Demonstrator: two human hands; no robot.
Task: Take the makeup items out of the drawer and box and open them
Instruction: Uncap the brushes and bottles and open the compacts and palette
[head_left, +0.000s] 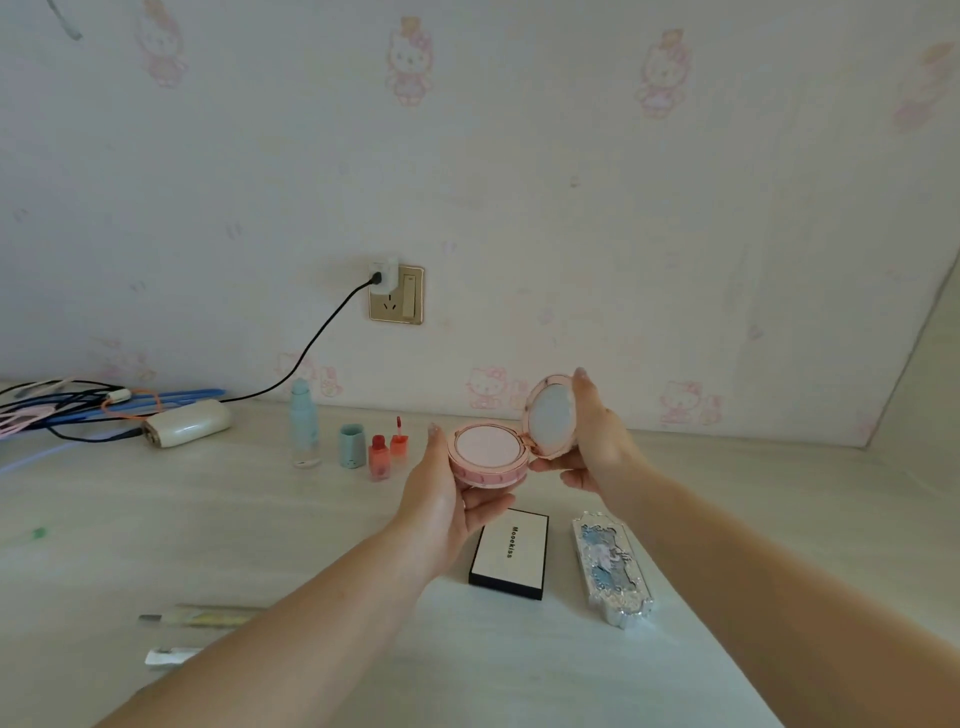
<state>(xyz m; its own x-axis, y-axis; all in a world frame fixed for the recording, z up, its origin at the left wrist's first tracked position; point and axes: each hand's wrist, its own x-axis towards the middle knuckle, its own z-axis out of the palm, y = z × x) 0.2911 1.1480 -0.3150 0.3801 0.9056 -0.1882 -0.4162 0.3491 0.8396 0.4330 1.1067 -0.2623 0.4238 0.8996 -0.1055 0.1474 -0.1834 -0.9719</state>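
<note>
A round pink compact (488, 457) hangs open above the table, its mirrored lid (551, 415) tilted up to the right. My left hand (447, 499) cups the base from below. My right hand (597, 441) grips the lid's back. Under them lie a black-edged white palette (511, 553) and an ornate silver-blue case (613, 569), both closed. Behind stand a pale blue bottle (305, 423) with its cap (351, 446) off beside it, and a red lip tint (379, 458) with its wand cap (399, 440) standing apart.
A white power bank (187, 422) and a tangle of cables (67, 408) lie at the back left; a black cord runs up to a wall socket (396, 293). Two slim pencils (197, 618) lie near my left forearm. The wall stands close behind the table.
</note>
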